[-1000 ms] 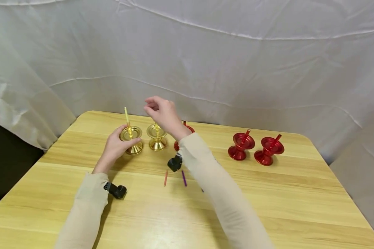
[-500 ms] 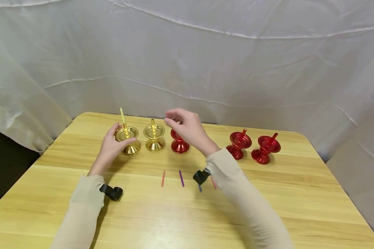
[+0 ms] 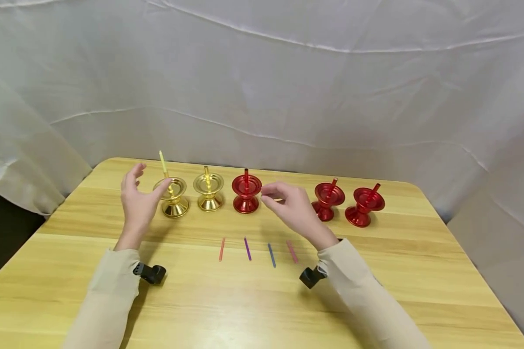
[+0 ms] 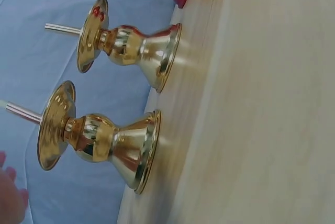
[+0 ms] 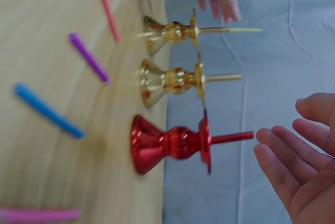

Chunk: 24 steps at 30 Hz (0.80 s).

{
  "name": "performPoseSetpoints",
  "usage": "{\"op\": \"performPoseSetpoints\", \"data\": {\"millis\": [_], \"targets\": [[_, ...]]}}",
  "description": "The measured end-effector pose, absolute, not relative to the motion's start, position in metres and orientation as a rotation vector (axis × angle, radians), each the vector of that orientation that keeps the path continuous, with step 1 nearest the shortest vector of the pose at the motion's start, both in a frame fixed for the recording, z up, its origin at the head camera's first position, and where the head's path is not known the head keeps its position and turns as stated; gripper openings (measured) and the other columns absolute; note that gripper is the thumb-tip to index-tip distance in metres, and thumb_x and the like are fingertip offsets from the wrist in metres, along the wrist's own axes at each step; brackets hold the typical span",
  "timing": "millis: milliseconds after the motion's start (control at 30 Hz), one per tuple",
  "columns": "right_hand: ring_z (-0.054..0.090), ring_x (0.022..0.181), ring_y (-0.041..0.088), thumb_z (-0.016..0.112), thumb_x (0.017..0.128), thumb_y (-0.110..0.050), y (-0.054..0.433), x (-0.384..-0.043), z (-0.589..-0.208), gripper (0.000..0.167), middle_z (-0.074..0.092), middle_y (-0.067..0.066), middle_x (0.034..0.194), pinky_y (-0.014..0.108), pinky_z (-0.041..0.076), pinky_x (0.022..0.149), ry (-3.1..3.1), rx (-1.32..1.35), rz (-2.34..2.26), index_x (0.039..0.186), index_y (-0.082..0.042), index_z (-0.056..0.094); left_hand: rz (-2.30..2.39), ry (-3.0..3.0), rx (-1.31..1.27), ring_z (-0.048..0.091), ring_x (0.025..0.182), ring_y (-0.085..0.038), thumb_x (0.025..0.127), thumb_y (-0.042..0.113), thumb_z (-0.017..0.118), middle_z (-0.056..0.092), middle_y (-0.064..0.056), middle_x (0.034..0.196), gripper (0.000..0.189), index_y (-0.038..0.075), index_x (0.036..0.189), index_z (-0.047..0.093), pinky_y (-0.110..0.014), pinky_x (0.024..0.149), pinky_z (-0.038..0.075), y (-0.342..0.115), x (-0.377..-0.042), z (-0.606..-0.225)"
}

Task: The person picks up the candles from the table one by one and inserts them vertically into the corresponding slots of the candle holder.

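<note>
In the head view, my left hand [image 3: 139, 201] has thumb and fingers spread beside the leftmost gold candle holder [image 3: 176, 208] and grips nothing. From that holder's tube rises a thin pale yellow candle [image 3: 162, 162]. A second gold candle holder [image 3: 210, 201], with a bare tube, stands to its right. My right hand [image 3: 294, 208] hovers just right of a red candle holder [image 3: 246, 202], fingers slightly bent. The right wrist view shows that hand [image 5: 303, 166] holding nothing, near the tip of the red tube.
Two more red candle holders, one [image 3: 325, 212] nearer and one [image 3: 359, 216] at the right, stand along the back. In front lie an orange-pink candle [image 3: 221, 249], a purple candle [image 3: 247, 248], a blue candle [image 3: 271, 255] and a pink candle [image 3: 292, 252]. A pale curtain [image 3: 262, 87] hangs behind.
My right hand has moved right and down, from above the second gold holder to beside the red one. My left hand has drawn back left from the leftmost gold holder and let go of it.
</note>
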State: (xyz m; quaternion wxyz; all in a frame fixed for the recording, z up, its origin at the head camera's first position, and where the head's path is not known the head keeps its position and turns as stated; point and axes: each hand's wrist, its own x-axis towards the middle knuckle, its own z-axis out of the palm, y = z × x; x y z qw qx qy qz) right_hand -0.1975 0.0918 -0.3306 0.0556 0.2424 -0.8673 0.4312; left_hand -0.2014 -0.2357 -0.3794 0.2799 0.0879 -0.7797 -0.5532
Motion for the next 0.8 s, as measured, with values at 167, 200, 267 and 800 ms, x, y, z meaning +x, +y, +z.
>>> {"op": "performPoseSetpoints", "data": {"millis": [167,200,267,800], "targets": [[0.067,0.096,0.020,0.067,0.092,-0.012,0.107,-0.190,-0.342,0.020,0.070,0.008,0.106,0.031,0.055,0.081,-2.665,0.674,1.288,0.109,-0.001,0.068,-1.395,-1.893,0.208,0.045,0.114,-0.011,0.081,0.011,0.079,0.054,-0.006,0.126,0.058,0.000,0.131,0.052,-0.024,0.100,0.036,-0.230,-0.198,-0.379],[0.067,0.096,0.020,0.067,0.092,-0.012,0.110,-0.190,-0.344,0.020,0.070,0.008,0.106,0.031,0.055,0.080,-2.675,0.663,1.284,0.109,-0.001,0.068,-1.382,-1.861,0.191,0.047,0.111,-0.010,0.080,0.009,0.079,0.055,-0.005,0.122,0.055,-0.002,0.127,0.055,-0.024,0.097,0.038,-0.227,-0.197,-0.377],[0.067,0.097,0.021,0.067,0.091,-0.010,0.116,-0.189,-0.348,0.019,0.070,0.009,0.106,0.031,0.056,0.080,-2.688,0.653,1.274,0.108,-0.001,0.068,-1.379,-1.813,0.139,0.049,0.107,-0.010,0.079,0.004,0.079,0.058,-0.005,0.116,0.049,-0.005,0.122,0.058,-0.026,0.095,0.040,-0.219,-0.193,-0.374],[0.067,0.093,0.025,0.070,0.088,-0.006,0.139,-0.179,-0.376,0.019,0.071,0.011,0.100,0.042,0.054,0.084,-2.738,0.635,1.252,0.105,0.003,0.069,-1.707,-2.366,0.089,0.029,0.137,-0.040,0.086,0.015,0.073,0.028,-0.020,0.152,0.082,0.002,0.150,0.025,-0.046,0.113,0.025,-0.170,-0.207,-0.371]]}}
